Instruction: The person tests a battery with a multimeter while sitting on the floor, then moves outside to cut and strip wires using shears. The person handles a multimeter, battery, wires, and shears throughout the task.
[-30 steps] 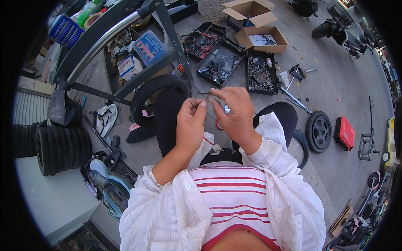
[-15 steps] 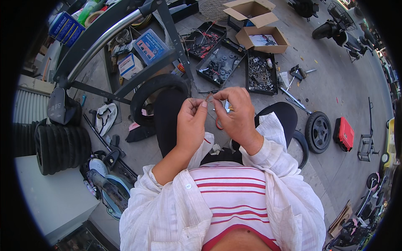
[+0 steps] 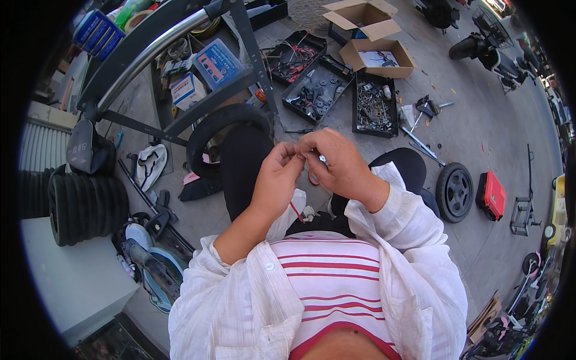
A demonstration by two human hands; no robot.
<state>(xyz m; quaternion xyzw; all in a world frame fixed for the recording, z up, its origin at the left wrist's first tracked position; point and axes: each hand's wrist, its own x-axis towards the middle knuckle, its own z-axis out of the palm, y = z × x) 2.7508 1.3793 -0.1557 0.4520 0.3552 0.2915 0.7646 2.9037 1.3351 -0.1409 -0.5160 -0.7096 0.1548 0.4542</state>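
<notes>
My left hand (image 3: 277, 183) and my right hand (image 3: 342, 169) meet in front of my lap, fingertips pinched together over something small that they mostly hide; a thin wire-like strand showed there a moment earlier. Part of a tool with a red-orange handle (image 3: 312, 180) and a silver bit shows behind my right hand's fingers, too covered to tell whether it is held. Beyond my knees lie a black tray of wires (image 3: 293, 60), a tray of bearings and small parts (image 3: 318, 90) and a tray of mixed hardware (image 3: 375, 105).
A metal frame (image 3: 168, 129) with boxes and a tyre (image 3: 201, 150) is ahead-left. Stacked tyres (image 3: 84, 204) and a white cabinet (image 3: 72, 270) are left. A wheel (image 3: 453, 192), red case (image 3: 491, 195) and parked scooter (image 3: 504, 69) are right. Cardboard boxes (image 3: 375, 57) sit ahead.
Both hands have shifted slightly toward me, and their fingertips have closed tighter together, hiding the thin strand that showed between them. My right hand now covers more of the red-handled tool.
</notes>
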